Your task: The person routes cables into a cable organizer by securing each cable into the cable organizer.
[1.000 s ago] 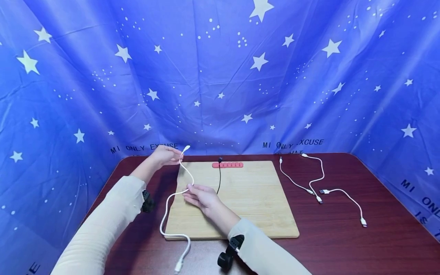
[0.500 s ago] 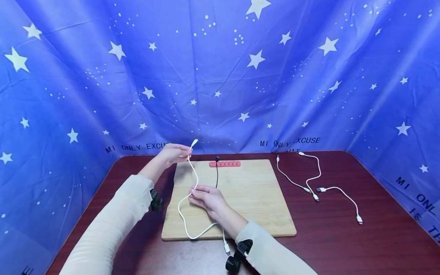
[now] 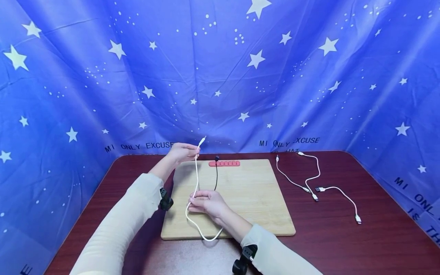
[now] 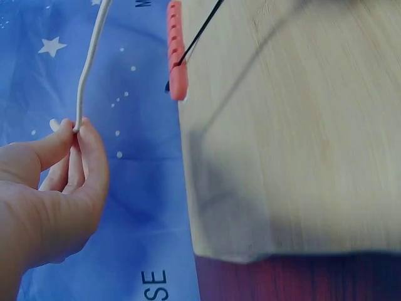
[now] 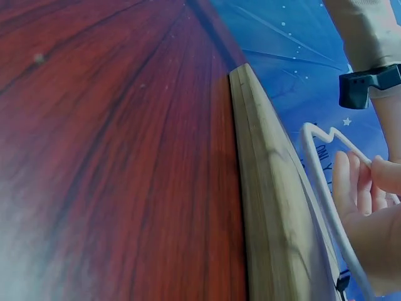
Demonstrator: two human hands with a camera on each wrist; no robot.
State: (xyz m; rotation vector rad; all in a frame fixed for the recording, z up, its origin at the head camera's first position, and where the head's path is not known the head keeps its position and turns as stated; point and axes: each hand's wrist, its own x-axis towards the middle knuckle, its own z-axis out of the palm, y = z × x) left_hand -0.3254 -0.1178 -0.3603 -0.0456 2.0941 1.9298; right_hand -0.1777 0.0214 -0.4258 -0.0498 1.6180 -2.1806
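A white charging cable (image 3: 197, 172) is stretched between my two hands above the wooden board. My left hand (image 3: 183, 152) pinches it just below its plug, which points up past the fingertips at the board's far left. Lower down, my right hand (image 3: 208, 205) pinches the same cable between thumb and fingers; from there it loops down over the board's front edge and passes behind the right wrist. At the board's far edge sits a red cable holder (image 3: 229, 164) with a row of slots. A black cable (image 4: 199, 32) lies in its leftmost slot.
The wooden board (image 3: 247, 198) lies on a dark red table (image 3: 343, 244). Several short white cables (image 3: 347, 196) lie on the table to its right. A blue star-patterned curtain (image 3: 220, 76) hangs behind the table and at both sides.
Both hands have moved to the right, the left one toward the red holder, bringing the white cable along. Its loose lower end has swung right, behind the right wrist.
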